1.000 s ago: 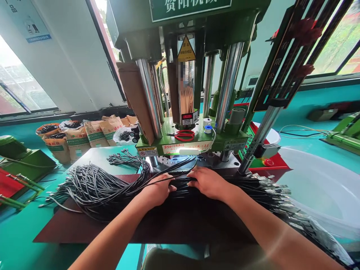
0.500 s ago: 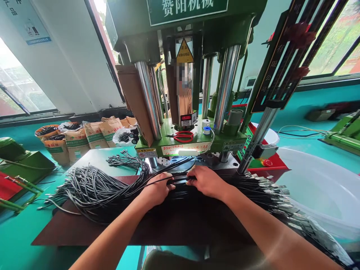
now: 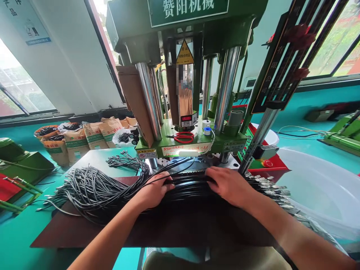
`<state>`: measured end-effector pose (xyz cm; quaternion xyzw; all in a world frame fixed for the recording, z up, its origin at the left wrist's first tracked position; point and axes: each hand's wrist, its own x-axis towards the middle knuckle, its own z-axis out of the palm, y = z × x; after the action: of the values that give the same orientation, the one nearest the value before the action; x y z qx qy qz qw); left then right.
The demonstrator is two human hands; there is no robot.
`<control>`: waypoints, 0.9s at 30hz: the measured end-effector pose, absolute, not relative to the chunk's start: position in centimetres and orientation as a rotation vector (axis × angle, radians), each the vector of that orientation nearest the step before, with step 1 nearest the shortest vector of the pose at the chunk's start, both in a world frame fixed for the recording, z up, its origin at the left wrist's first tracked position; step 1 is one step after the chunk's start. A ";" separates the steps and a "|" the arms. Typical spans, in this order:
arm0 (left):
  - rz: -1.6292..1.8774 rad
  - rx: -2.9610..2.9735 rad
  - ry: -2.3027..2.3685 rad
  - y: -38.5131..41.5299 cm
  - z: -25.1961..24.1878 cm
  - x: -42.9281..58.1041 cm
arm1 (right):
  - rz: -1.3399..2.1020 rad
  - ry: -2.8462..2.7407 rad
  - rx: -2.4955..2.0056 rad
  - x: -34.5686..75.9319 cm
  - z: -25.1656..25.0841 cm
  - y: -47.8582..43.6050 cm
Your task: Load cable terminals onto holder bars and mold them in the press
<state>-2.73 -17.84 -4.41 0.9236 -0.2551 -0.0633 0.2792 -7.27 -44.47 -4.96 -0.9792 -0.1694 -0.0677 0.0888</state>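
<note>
A thick bundle of black cables (image 3: 188, 186) lies across a dark brown mat (image 3: 84, 228) in front of a green press machine (image 3: 185, 144). My left hand (image 3: 153, 191) is closed over the bundle left of centre, fingers curled round the cables. My right hand (image 3: 229, 184) is closed over the bundle further right, knuckles up. The cables fan out to the left in a grey-black spray (image 3: 87, 185). Their metal connector ends (image 3: 274, 189) pile up at the right.
Red-handled scissors (image 3: 184, 137) and small tape rolls (image 3: 207, 129) sit on the machine's green base. A large white plastic tub (image 3: 323, 187) stands at the right. Brown sacks (image 3: 75, 142) line the far left. A steel plate (image 3: 95, 157) carries a smaller cable bunch (image 3: 123, 161).
My right hand has slid to the right along the cable bundle, away from my left hand. The left hand has stayed in place on the cables.
</note>
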 end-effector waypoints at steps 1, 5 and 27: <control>-0.184 2.481 -0.679 -17.8 -4.4 -2.6 | -0.251 -0.465 -2.980 -7.6 -5.1 -45.4; -0.218 2.492 -0.694 -17.6 -4.4 -2.2 | -0.464 -0.346 -3.155 -8.7 -5.8 -48.6; -0.766 2.243 -1.123 -17.0 0.0 -3.5 | -0.524 -0.343 -3.112 -11.9 -7.7 -56.5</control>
<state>-3.50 -17.04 0.03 0.8266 -0.4137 -0.2825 0.2566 -11.95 -56.48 -7.67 -0.9802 -0.1079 -0.1650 -0.0164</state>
